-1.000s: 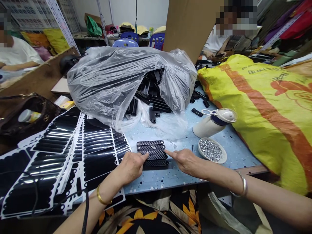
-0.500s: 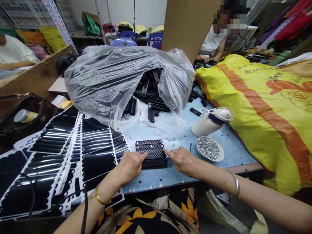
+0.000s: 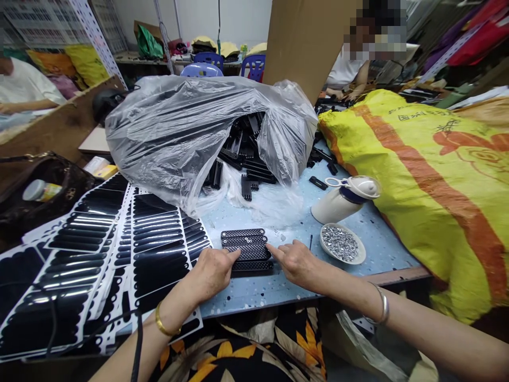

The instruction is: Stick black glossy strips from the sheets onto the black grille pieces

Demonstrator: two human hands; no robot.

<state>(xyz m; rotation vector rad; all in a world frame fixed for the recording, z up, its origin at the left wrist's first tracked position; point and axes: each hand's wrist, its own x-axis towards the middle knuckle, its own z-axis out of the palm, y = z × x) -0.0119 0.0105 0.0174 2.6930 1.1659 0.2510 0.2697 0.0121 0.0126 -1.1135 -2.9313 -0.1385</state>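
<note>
Several black perforated strips (image 3: pixel 248 248) lie side by side in a small stack on the blue speckled table. Small silvery rings sit on top of them, and pale dots mark some strip ends. My left hand (image 3: pixel 212 270) is closed at the left end, a fingertip pressing on the strips. At the right end is my right hand (image 3: pixel 296 262), its fingers curled and the tips close together against the edge; anything tiny between them is hidden. To its right, a white bowl (image 3: pixel 361 254) holds many small shiny metal pieces (image 3: pixel 339 243).
A clear plastic bag (image 3: pixel 170 122) of black parts stands behind the strips. Sheets of black glossy stickers (image 3: pixel 157 239) spread at left. A white lidded cup (image 3: pixel 334 207) stands behind the bowl. A yellow sack (image 3: pixel 429 175) borders the right side. Two people sit farther off.
</note>
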